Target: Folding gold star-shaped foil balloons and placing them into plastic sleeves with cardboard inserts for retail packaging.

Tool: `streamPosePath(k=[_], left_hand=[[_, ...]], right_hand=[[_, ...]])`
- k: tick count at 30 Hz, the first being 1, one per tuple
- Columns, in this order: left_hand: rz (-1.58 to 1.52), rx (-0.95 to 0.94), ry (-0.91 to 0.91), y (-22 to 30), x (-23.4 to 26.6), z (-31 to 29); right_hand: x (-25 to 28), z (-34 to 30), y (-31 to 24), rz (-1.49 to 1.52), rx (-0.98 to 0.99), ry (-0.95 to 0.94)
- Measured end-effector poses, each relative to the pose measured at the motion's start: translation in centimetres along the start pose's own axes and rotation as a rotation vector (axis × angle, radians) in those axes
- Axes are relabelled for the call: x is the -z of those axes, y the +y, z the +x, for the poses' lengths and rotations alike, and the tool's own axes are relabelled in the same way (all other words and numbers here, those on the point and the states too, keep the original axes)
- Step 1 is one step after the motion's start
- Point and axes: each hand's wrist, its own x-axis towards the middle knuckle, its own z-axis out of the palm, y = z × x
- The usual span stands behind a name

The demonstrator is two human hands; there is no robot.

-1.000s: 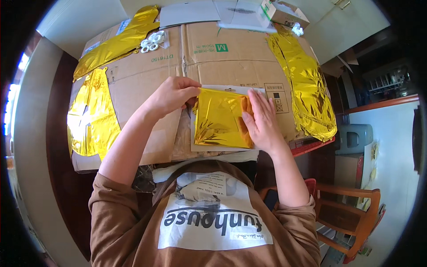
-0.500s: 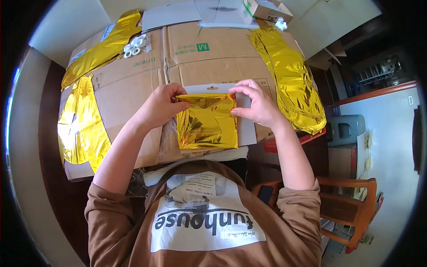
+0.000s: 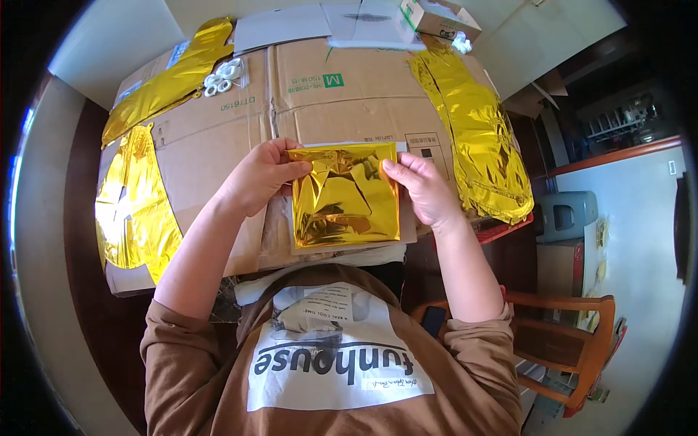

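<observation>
A folded square of shiny gold foil (image 3: pixel 347 200), looking like a flat foil balloon, is held up by its two upper corners. My left hand (image 3: pixel 263 174) pinches the upper left corner between thumb and fingers. At the upper right corner my right hand (image 3: pixel 425 187) grips with the thumb in front and the fingers behind. Beneath the foil is a white card (image 3: pixel 408 234), mostly hidden, showing as a strip along the right side. Both hands are over the near edge of the cardboard-covered table (image 3: pixel 211 145).
Flat gold foil shapes lie at the far left (image 3: pixel 163 83), near left (image 3: pixel 138 203) and right (image 3: pixel 480 138). White rings in a clear bag (image 3: pixel 222 78) sit at the upper left. A small open box (image 3: pixel 440 18) stands at the back right. A wooden chair (image 3: pixel 574 349) is at my right.
My right hand has changed its hold, its fingers moving from above the foil's corner to behind it. The foil has shifted slightly right and covers more of the white card.
</observation>
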Motion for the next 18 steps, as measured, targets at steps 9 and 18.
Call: streamPosePath(k=[9,18], left_hand=[[-0.023,0.033,0.015,0.5,-0.8,-0.8],[-0.232,0.11,-0.113,1.4,0.2,-3.6]], right_hand=[[-1.2,-0.3,1.9,0.104,0.071,0.144],[-2.1,-2.6,1.6,0.146,0.072,0.21]])
